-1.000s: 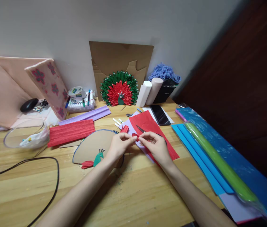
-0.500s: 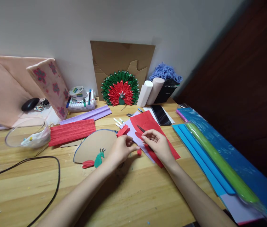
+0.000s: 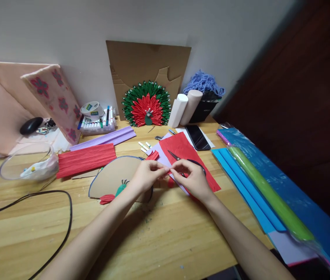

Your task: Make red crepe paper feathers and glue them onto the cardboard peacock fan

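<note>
My left hand (image 3: 149, 175) and my right hand (image 3: 192, 179) meet fingertip to fingertip, both pinching a small red paper piece (image 3: 169, 172) that their fingers mostly hide. Behind my right hand, dark scissors (image 3: 174, 155) lie on a red paper sheet (image 3: 188, 147), which overlaps a lilac sheet (image 3: 162, 156). A folded red paper strip (image 3: 153, 155) rests just beyond my left hand. Partly covered by my left wrist is a cardboard half-disc (image 3: 109, 173) with a blue edge. On it sit a green bird cutout (image 3: 121, 189) and a red paper petal (image 3: 107, 199).
A red crepe strip (image 3: 86, 159), a purple strip (image 3: 103, 138) and a clear bowl (image 3: 27, 167) lie left. A finished peacock craft (image 3: 147, 103) leans on cardboard (image 3: 150, 58). A phone (image 3: 197, 137) and blue paper rolls (image 3: 246, 190) are right. A black cable (image 3: 71, 217) crosses the front left.
My right hand has moved left and my hands have come together at the fingertips over a small red piece. The whole view has shifted slightly.
</note>
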A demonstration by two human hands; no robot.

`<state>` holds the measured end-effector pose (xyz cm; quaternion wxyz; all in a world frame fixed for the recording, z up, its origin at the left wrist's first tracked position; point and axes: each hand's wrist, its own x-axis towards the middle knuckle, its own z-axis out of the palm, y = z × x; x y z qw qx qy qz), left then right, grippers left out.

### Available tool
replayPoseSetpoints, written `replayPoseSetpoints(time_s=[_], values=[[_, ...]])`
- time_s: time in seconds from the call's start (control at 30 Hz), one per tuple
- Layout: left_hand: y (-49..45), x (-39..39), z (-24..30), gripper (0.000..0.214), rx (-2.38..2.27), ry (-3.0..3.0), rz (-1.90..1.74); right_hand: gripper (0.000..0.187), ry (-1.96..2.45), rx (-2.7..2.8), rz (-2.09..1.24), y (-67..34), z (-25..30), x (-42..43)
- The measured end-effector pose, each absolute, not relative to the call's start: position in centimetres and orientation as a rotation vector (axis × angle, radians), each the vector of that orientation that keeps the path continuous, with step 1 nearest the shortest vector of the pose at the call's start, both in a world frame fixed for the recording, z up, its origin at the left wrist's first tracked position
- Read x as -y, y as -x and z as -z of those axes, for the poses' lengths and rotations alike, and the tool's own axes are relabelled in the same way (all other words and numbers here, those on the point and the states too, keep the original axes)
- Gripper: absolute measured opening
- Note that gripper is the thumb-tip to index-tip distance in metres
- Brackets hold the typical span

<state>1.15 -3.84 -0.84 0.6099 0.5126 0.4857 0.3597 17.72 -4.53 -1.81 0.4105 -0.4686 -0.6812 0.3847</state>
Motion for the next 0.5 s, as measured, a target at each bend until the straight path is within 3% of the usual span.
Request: replayPoseSetpoints(time_s=[0.27,0.5], values=[[-0.82,3.64,0.36,0.015,-1.085,-0.981,-0.711,0.01,1.105,2.031,-0.559,-17.9,1.67,4.74],[-1.07,3.65,0.46,0.011,-1.145,-0.994,-0.732,0.01,1.075,2.066,-0.483,-18.03,1.85,4.75]])
